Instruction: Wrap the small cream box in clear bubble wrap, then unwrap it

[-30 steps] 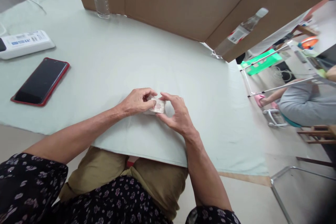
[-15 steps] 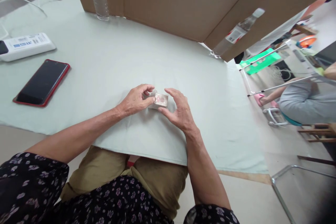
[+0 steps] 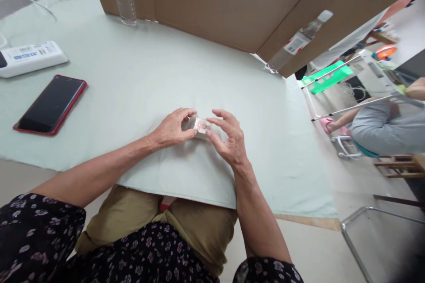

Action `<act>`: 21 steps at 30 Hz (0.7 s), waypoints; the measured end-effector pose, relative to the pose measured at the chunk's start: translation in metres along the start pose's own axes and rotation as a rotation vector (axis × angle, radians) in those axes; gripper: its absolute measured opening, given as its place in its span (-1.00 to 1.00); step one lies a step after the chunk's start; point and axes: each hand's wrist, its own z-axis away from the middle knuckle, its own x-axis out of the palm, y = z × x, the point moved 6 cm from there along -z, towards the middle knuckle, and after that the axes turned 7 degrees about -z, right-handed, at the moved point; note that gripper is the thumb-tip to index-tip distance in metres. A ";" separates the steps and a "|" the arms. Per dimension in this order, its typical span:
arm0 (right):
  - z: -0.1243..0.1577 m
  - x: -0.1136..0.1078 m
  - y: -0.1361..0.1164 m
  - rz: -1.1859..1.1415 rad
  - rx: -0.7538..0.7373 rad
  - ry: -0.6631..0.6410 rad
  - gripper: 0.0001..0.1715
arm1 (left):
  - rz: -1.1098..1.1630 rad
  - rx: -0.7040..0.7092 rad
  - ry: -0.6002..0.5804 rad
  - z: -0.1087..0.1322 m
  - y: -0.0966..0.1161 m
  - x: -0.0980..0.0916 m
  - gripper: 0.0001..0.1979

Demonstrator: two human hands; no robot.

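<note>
A small whitish box (image 3: 201, 125) with reddish print on top lies low at the tablecloth near the front edge. My left hand (image 3: 174, 129) is curled round its left end, thumb at the near side and fingers at the far side. From the right, my right hand (image 3: 228, 136) meets the box with thumb and index finger at its right end; the other fingers stay raised and apart. Fingers partly hide both ends of the box.
A red-cased phone (image 3: 51, 105) and a white device (image 3: 31, 58) lie at left. Water bottles (image 3: 124, 2) (image 3: 300, 42) stand against a cardboard panel (image 3: 206, 4) at the back. To the right are a seated person (image 3: 387, 124) and a metal-framed chair (image 3: 353, 225).
My right hand's thumb and index finger have closed in from the right onto the box's right end. My left hand has stayed at the left end.
</note>
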 end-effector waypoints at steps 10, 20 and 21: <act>0.001 0.004 0.005 0.047 0.081 -0.017 -0.68 | -0.004 0.021 -0.011 0.000 -0.001 0.000 -0.40; 0.000 0.000 0.002 0.033 0.050 0.036 -0.82 | -0.080 -0.020 -0.027 0.001 0.002 -0.003 -0.33; 0.000 0.001 0.002 0.042 0.040 0.027 -0.83 | -0.095 -0.019 -0.035 0.001 0.003 -0.003 -0.31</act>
